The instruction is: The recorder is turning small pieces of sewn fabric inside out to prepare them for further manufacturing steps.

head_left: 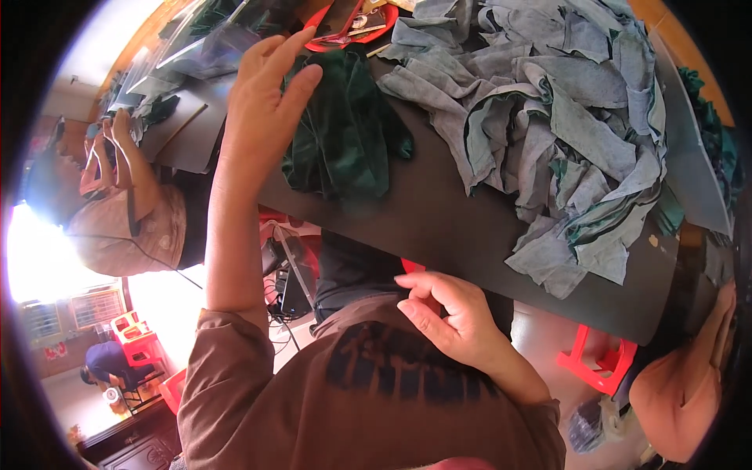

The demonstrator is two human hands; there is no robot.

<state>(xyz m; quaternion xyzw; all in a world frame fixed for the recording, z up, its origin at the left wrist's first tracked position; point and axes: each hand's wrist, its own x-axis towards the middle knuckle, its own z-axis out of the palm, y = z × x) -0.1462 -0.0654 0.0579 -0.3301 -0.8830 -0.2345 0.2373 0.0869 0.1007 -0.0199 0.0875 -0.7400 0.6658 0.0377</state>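
Observation:
My left hand [270, 102] is raised over the left part of the dark table, fingers stretched and thumb apart, with nothing visible in it. Just beside and beneath it lies a bundle of dark green velvety cloth [345, 133]. Close to my body, in front of the table edge, my right hand [454, 317] hangs with loosely bent fingers. Its thumb and forefinger are apart, and nothing shows between them. A large heap of grey cloth pieces [580, 125] covers the right side of the table, some folded to reveal a green face.
A red tray [381, 33] with small tools stands at the far edge. A clear panel [697, 149] borders the heap on the right. Red stools [599, 360] stand below the table [470, 227]. Other people sit at the left [133, 227] and right [677, 399].

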